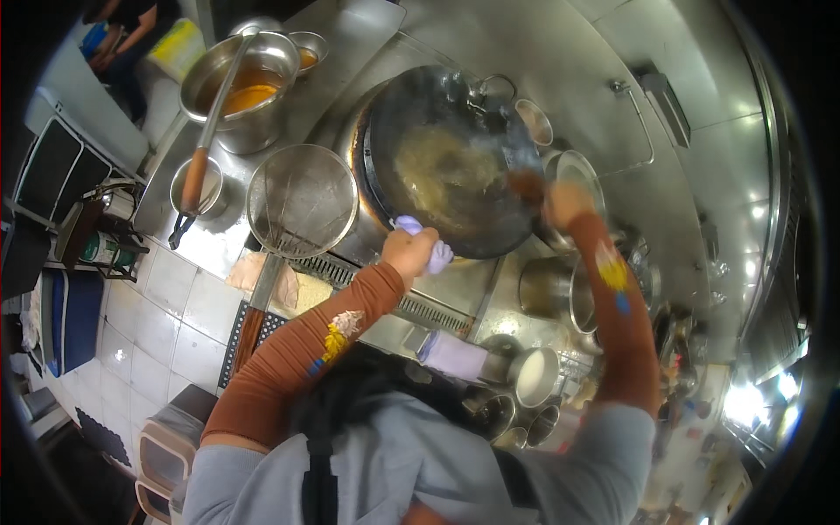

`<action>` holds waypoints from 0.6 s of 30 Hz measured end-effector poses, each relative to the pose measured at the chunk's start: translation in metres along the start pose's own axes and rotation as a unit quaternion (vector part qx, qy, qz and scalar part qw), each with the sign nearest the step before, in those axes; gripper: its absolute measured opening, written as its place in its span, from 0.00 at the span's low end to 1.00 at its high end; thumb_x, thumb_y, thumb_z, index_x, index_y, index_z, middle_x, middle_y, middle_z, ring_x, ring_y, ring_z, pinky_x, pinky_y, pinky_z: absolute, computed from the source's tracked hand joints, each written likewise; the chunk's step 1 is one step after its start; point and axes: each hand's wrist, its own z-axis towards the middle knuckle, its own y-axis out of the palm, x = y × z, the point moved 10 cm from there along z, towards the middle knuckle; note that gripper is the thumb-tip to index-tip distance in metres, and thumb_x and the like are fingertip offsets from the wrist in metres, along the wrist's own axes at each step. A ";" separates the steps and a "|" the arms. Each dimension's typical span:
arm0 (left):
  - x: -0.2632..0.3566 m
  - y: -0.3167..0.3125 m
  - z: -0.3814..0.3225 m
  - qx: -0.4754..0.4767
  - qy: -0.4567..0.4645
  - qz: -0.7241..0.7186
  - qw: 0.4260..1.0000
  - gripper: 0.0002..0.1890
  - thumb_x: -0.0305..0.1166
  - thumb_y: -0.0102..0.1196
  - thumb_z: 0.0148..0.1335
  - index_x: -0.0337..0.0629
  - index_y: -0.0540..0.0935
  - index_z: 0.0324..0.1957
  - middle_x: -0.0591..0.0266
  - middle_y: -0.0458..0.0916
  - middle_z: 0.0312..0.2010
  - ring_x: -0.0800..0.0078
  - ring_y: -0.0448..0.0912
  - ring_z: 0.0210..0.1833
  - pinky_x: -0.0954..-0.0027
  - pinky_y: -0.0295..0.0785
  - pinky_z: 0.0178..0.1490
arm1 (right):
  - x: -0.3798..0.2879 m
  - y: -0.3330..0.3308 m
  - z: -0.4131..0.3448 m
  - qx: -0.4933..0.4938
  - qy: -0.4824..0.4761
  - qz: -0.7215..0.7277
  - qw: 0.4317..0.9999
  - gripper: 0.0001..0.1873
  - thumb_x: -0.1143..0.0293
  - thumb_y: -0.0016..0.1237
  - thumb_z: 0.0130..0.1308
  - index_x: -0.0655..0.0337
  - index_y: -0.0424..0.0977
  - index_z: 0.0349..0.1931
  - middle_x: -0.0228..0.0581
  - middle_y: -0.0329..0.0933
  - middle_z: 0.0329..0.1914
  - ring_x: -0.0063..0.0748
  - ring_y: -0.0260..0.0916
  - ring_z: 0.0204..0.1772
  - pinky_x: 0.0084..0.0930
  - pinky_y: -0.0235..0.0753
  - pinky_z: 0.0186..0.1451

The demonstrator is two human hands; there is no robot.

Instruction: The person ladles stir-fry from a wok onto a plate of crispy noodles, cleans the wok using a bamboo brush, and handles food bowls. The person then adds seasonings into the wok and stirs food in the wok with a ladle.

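A large dark wok (pixel 453 230) sits on the range in front of me, with steaming, yellowish liquid (pixel 453 170) in it. My left hand (pixel 410 252) grips the wok's near rim through a folded lilac cloth (pixel 438 257). At the wok's right side my right hand (pixel 569 203) is closed on a blurred brown wooden handle (pixel 527 186); the tool's far end cannot be made out. Left of the wok lies a round wire-mesh strainer (pixel 303 197), its wooden handle (pixel 249 335) pointing back towards me.
A steel pot of orange liquid (pixel 252 98) stands at upper left, a long wooden-handled ladle (pixel 195 180) across it. Metal bowls (pixel 577 170) and a deep pot (pixel 548 285) are on the right. Near my body are a folded lilac cloth (pixel 453 354) and several steel containers (pixel 537 377). A person (pixel 131 39) is at upper left.
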 end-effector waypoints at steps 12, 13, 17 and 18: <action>0.070 -0.043 0.010 0.043 0.150 0.335 0.929 0.20 0.41 0.55 0.56 0.27 0.83 0.29 0.43 0.84 0.27 0.57 0.83 0.31 0.61 0.75 0.40 | -0.044 -0.005 0.104 0.057 0.080 0.506 0.857 0.27 0.57 0.61 0.55 0.56 0.80 0.55 0.41 0.84 0.41 0.36 0.82 0.42 0.34 0.81 0.43; 0.070 -0.043 0.009 0.042 0.153 0.330 0.930 0.20 0.41 0.55 0.56 0.27 0.83 0.29 0.43 0.84 0.27 0.57 0.83 0.31 0.61 0.75 0.40 | -0.070 -0.017 0.102 0.098 0.059 0.610 0.784 0.30 0.56 0.64 0.55 0.59 0.78 0.57 0.34 0.83 0.37 0.27 0.78 0.38 0.28 0.79 0.34; 0.052 -0.062 0.022 0.049 0.107 0.308 0.944 0.29 0.51 0.47 0.57 0.29 0.85 0.35 0.29 0.81 0.39 0.39 0.80 0.48 0.53 0.73 0.56 | -0.178 -0.041 0.042 0.149 -0.060 0.575 0.802 0.25 0.60 0.62 0.57 0.63 0.80 0.54 0.50 0.84 0.46 0.42 0.83 0.45 0.32 0.81 0.45; 0.054 -0.062 0.023 0.044 0.123 0.300 0.945 0.29 0.51 0.47 0.57 0.29 0.85 0.34 0.29 0.81 0.38 0.39 0.80 0.47 0.53 0.73 0.55 | -0.194 -0.040 0.016 0.224 -0.153 0.510 0.816 0.25 0.59 0.62 0.58 0.63 0.80 0.53 0.52 0.84 0.46 0.44 0.83 0.46 0.32 0.80 0.49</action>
